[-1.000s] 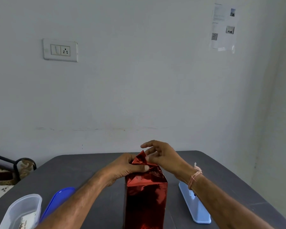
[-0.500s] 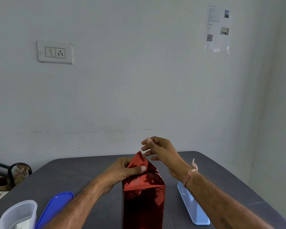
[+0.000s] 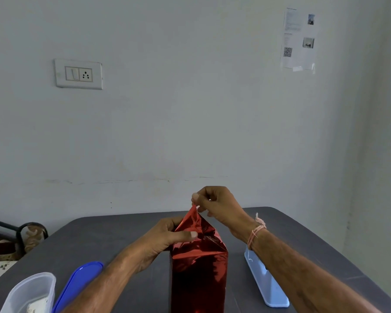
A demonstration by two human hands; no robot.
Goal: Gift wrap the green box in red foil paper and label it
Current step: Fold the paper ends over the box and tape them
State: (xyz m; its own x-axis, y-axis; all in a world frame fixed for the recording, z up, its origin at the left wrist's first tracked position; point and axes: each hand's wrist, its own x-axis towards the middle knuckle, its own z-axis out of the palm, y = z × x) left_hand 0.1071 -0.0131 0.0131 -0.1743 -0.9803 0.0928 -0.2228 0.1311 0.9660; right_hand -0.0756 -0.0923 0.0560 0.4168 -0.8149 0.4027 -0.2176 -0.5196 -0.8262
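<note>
The box (image 3: 199,274) stands upright in the middle of the dark table, fully covered in shiny red foil paper, so no green shows. Its top foil is folded up into a pointed flap (image 3: 193,219). My left hand (image 3: 167,238) grips the upper left of the wrapped box, thumb pressed across the folded foil at the front. My right hand (image 3: 217,205) is above the box, its thumb and fingers pinching the tip of the pointed flap. No label is in view.
A light blue tape dispenser (image 3: 265,283) lies to the right of the box. At the lower left sit a clear plastic container (image 3: 32,292) and its blue lid (image 3: 77,283). The grey table (image 3: 113,240) ends at a white wall.
My right hand rose off the folded top and closed its fingers on the flap's tip, drawing it up to a point. My left hand stayed on the box.
</note>
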